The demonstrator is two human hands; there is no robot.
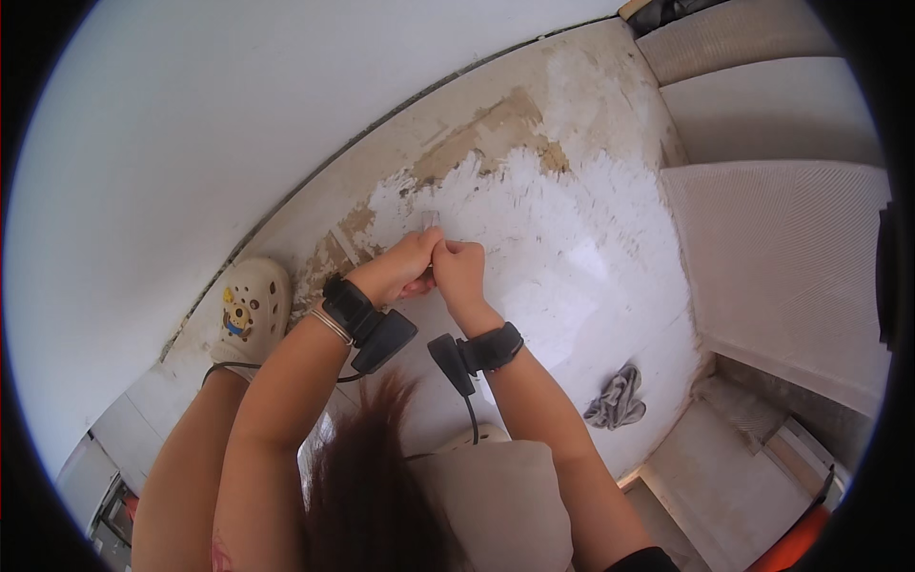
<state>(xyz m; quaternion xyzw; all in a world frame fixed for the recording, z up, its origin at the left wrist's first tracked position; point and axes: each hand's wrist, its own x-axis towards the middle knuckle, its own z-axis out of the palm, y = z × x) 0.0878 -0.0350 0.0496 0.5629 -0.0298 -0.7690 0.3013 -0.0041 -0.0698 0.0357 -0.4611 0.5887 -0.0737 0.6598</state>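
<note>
My left hand (405,262) and my right hand (460,272) meet over the patchy white floor surface (591,248), both with fingers closed. A small flat, pale, see-through piece (431,219), shaped like a scraper blade, sticks out just beyond the left hand's fingers. Its rear part is hidden in the grip. The right fist presses against the left hand, and what its fingers pinch is hidden. Black straps with dark box-shaped devices (386,341) circle both wrists. Around the hands the white coating is broken, showing beige and brown patches (486,124).
A crumpled grey cloth (618,398) lies to the right. Pale ribbed panels (782,267) form steps along the right side. A white wall (219,105) rises at the left. My cream clog (253,305) with charms rests near its base. Dark hair (372,477) hangs into view below.
</note>
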